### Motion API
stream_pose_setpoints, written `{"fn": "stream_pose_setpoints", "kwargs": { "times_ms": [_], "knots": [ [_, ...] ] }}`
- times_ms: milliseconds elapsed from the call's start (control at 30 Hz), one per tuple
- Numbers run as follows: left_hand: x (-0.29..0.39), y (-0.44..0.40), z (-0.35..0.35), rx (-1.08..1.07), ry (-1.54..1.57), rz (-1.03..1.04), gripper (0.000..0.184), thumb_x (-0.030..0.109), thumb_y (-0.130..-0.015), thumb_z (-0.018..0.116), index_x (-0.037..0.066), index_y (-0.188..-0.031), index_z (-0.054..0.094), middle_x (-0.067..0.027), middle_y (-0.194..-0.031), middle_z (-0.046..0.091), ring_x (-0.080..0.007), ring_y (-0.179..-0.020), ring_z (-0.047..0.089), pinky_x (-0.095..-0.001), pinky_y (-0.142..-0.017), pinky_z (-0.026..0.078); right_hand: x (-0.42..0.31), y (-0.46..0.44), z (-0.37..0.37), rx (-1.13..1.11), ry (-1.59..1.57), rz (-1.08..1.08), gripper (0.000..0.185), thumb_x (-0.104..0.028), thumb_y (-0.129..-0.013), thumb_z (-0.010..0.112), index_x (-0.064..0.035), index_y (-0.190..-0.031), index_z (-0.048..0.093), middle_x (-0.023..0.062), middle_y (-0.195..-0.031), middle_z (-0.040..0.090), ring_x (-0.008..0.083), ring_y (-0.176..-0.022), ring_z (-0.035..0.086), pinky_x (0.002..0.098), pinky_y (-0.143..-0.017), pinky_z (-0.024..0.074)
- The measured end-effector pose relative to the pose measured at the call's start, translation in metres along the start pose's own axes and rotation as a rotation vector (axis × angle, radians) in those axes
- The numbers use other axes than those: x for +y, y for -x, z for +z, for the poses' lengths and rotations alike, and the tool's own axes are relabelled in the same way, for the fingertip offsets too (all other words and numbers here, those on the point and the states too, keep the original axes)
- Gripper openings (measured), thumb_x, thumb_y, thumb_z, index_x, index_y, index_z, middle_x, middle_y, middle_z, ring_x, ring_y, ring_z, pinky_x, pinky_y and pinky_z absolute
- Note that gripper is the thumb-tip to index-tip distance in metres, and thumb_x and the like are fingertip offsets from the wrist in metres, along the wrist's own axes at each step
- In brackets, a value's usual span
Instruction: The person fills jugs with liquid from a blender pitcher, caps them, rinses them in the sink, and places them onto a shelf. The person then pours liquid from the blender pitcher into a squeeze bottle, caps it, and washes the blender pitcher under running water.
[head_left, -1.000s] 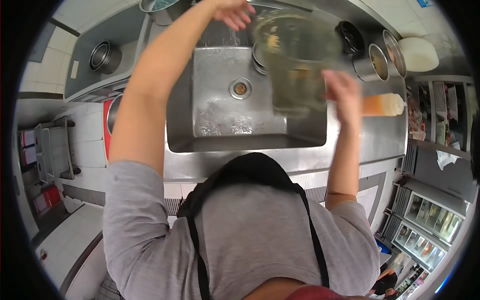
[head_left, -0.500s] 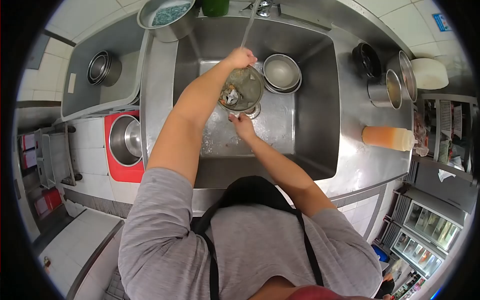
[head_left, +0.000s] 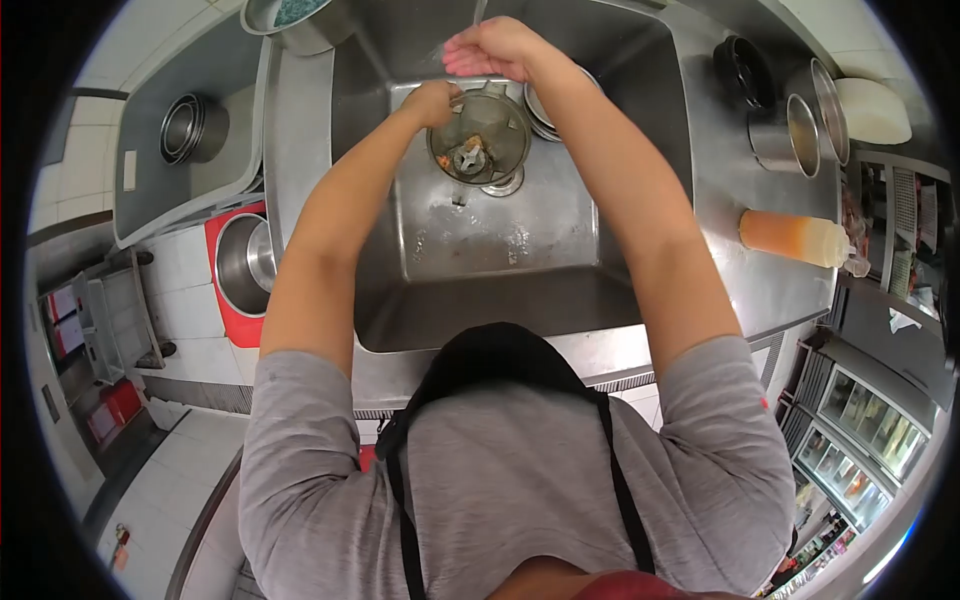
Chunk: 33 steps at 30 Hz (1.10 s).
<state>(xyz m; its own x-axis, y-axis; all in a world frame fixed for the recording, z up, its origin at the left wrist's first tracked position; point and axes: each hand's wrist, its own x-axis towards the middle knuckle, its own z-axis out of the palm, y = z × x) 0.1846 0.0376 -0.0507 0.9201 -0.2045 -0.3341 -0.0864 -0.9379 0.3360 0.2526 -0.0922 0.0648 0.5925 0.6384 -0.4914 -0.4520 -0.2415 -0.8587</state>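
Note:
In the sink (head_left: 500,255), a clear blender jar (head_left: 508,140) with a metal blade and orange-brown scraps at its bottom shows its open mouth to me. My left hand (head_left: 434,104) grips the jar's rim at the upper left. Beyond the jar, my right hand (head_left: 488,50) is open, fingers stretched to the left, by the thin water stream (head_left: 480,10) from the tap; it holds nothing. Stacked metal bowls (head_left: 543,122) sit to the jar's right, partly covered by my right forearm. Below the jar lies the sink drain (head_left: 505,184).
Left of the sink is a grey tub (head_left: 245,130) holding nested metal pots (head_left: 190,130); a steel pot (head_left: 305,28) stands behind. On the right counter are a black container (head_left: 745,72), a metal pot (head_left: 790,140) and an orange squeeze bottle (head_left: 790,237). A metal bowl (head_left: 238,265) sits low at left.
My right hand has left the jar's near side and moved up to the water stream, opening. My left hand has shifted left along the rim. The view has shifted slightly.

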Motion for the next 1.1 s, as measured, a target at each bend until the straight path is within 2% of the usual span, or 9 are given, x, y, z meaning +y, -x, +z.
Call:
{"fn": "stream_pose_setpoints", "kwargs": {
  "times_ms": [33,100,200,433,500,733,800,1033,1100],
  "knots": [
    [-0.004,-0.002,0.006,0.002,-0.004,-0.002,0.035,0.02,-0.073,0.056,0.012,-0.107,0.054,-0.0123,-0.101,0.058,-0.0271,-0.095,0.055,-0.0354,-0.083,0.042,-0.008,-0.004,0.003,-0.082,0.077,0.074,0.02,-0.012,-0.083,0.05,0.0041,-0.091,0.058,0.0153,-0.088,0.06,0.0203,-0.079,0.061,0.0272,-0.064,0.0517],
    [-0.01,-0.01,0.024,0.802,-0.113,0.384,0.027,0.021,-0.074,0.054,0.011,-0.098,0.058,-0.0104,-0.105,0.056,-0.0243,-0.099,0.052,-0.0376,-0.086,0.039,-0.022,0.002,0.013,-0.164,0.227,0.119,0.019,-0.011,-0.082,0.051,0.0035,-0.091,0.058,0.0146,-0.088,0.06,0.0205,-0.076,0.061,0.029,-0.062,0.0513],
    [0.023,-0.009,-0.02,0.357,0.14,0.226,0.028,0.025,-0.075,0.053,0.013,-0.1,0.058,-0.0089,-0.114,0.051,-0.0224,-0.106,0.047,-0.0393,-0.09,0.035,-0.031,-0.004,0.018,-0.165,0.419,0.123,0.019,-0.012,-0.08,0.053,0.0006,-0.092,0.059,0.0122,-0.088,0.061,0.0197,-0.073,0.06,0.0307,-0.058,0.0501],
    [-0.019,-0.046,-0.016,0.187,-0.086,0.177,0.036,0.025,-0.071,0.056,0.006,-0.101,0.058,-0.0148,-0.103,0.057,-0.0274,-0.096,0.054,-0.0383,-0.082,0.043,-0.037,-0.011,0.006,-0.009,0.661,0.04,0.018,-0.018,-0.078,0.055,-0.0045,-0.089,0.061,0.0067,-0.082,0.06,0.0165,-0.067,0.056,0.0289,-0.052,0.046],
    [-0.021,-0.036,-0.014,0.123,0.039,-0.176,0.043,0.028,-0.066,0.061,0.002,-0.1,0.058,-0.0186,-0.099,0.058,-0.0308,-0.092,0.056,-0.0394,-0.079,0.045,-0.039,-0.005,0.008,-0.046,0.783,0.012,0.018,-0.017,-0.078,0.055,-0.0036,-0.088,0.06,0.0073,-0.082,0.06,0.0172,-0.067,0.056,0.029,-0.054,0.0464],
    [-0.078,-0.069,0.021,0.532,0.354,-0.005,0.03,0.021,-0.069,0.056,-0.001,-0.089,0.061,-0.0218,-0.089,0.06,-0.0348,-0.088,0.057,-0.0396,-0.076,0.046,-0.036,-0.013,0.011,-0.082,0.441,0.12,0.023,-0.016,-0.081,0.051,-0.0009,-0.095,0.059,0.0093,-0.092,0.06,0.0199,-0.081,0.059,0.0313,-0.07,0.0471],
    [-0.042,-0.026,-0.019,-0.249,0.137,-0.297,0.026,0.016,-0.07,0.052,-0.003,-0.086,0.061,-0.0231,-0.089,0.059,-0.0341,-0.088,0.057,-0.0407,-0.076,0.046,-0.037,-0.013,0.011,-0.027,0.547,0.104,0.023,-0.016,-0.08,0.052,-0.0009,-0.096,0.059,0.0097,-0.092,0.06,0.0204,-0.081,0.059,0.0318,-0.07,0.0473],
    [-0.005,-0.008,-0.021,0.198,0.093,-0.311,0.029,0.01,-0.071,0.05,0.007,-0.099,0.058,-0.0168,-0.1,0.057,-0.0309,-0.092,0.056,-0.0384,-0.078,0.046,-0.05,-0.004,0.02,-0.078,0.974,0.014,0.019,-0.017,-0.078,0.055,-0.0025,-0.089,0.062,0.0068,-0.083,0.062,0.0165,-0.07,0.059,0.0301,-0.058,0.0477],
    [-0.002,-0.02,-0.011,0.327,-0.091,0.108,0.028,0.008,-0.073,0.049,0.012,-0.1,0.057,-0.0123,-0.099,0.057,-0.0309,-0.091,0.055,-0.0369,-0.08,0.045,-0.05,-0.005,0.021,-0.031,1.277,-0.066,0.019,-0.017,-0.078,0.055,-0.0026,-0.087,0.062,0.0062,-0.081,0.063,0.016,-0.07,0.059,0.0297,-0.056,0.0478]
  ]
}}
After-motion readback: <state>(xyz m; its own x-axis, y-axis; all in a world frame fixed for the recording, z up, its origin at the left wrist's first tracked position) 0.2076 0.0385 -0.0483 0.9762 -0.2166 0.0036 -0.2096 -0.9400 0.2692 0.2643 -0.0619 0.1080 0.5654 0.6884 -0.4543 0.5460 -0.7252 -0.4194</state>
